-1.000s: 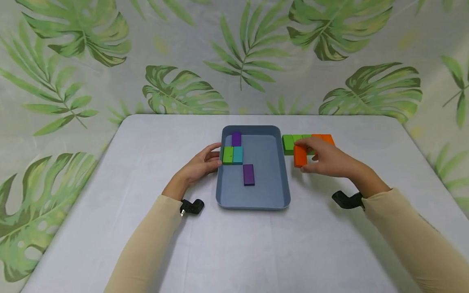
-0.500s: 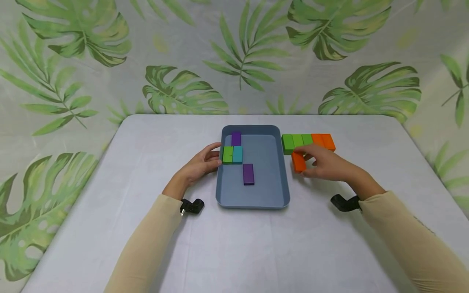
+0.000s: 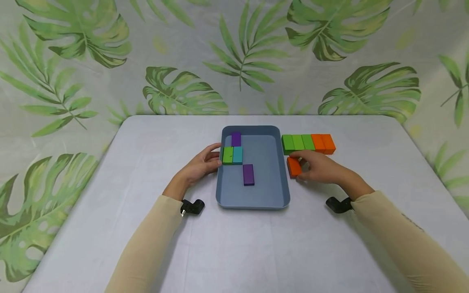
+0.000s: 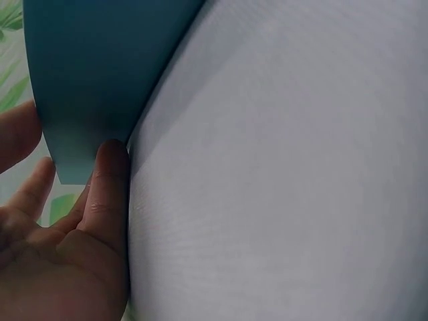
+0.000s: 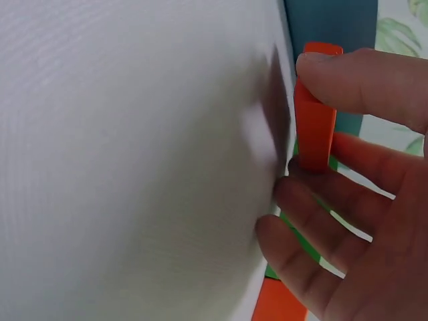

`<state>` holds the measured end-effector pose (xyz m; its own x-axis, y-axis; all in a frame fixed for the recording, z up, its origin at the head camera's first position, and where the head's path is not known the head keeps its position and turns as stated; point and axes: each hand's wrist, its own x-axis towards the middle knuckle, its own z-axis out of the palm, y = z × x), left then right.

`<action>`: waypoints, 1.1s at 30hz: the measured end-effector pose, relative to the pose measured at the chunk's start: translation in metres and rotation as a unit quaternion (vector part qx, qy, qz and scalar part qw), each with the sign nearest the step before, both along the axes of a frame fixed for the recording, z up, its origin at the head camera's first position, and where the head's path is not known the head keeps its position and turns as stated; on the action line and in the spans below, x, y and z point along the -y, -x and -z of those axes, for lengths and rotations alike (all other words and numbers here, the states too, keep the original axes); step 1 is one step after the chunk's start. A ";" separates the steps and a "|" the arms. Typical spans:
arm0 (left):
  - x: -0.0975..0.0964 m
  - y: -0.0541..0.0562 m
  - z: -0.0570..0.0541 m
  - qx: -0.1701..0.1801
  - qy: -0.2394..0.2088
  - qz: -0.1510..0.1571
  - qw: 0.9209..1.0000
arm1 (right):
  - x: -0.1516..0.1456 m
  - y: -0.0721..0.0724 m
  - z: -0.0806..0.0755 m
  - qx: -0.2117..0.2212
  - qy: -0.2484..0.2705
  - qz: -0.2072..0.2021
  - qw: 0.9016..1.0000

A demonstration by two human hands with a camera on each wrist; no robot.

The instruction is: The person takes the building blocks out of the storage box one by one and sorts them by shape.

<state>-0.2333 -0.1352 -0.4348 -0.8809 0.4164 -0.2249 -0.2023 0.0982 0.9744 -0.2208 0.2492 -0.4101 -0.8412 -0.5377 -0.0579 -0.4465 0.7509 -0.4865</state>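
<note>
My right hand (image 3: 323, 167) pinches an orange rectangular block (image 3: 294, 167) just right of the grey-blue tray (image 3: 269, 167). In the right wrist view, the thumb is at one end of this block (image 5: 314, 134) and a fingertip at the other; it looks close to the tablecloth. My left hand (image 3: 198, 166) rests its extended fingers against the tray's left wall. In the left wrist view, fingers (image 4: 107, 194) touch the tray's outer side (image 4: 100, 87). Inside the tray lie a purple block (image 3: 236, 139), a green block (image 3: 228, 155), a teal block (image 3: 237, 155) and another purple block (image 3: 248, 175).
Behind my right hand, a row of green blocks (image 3: 298, 142) and orange blocks (image 3: 323, 143) stands side by side, near the tray's upper right wall. A white cloth (image 3: 234, 248) covers the table. A leaf-patterned curtain (image 3: 242, 57) hangs behind it.
My right hand has moved the orange block down, toward me and slightly left, away from the row and nearer the tray's right wall. The left hand and tray stay put.
</note>
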 end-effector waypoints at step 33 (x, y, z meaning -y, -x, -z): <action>0.000 0.001 0.001 -0.002 0.001 -0.002 1.000 | 0.009 0.000 0.006 -0.040 -0.040 0.002 0.998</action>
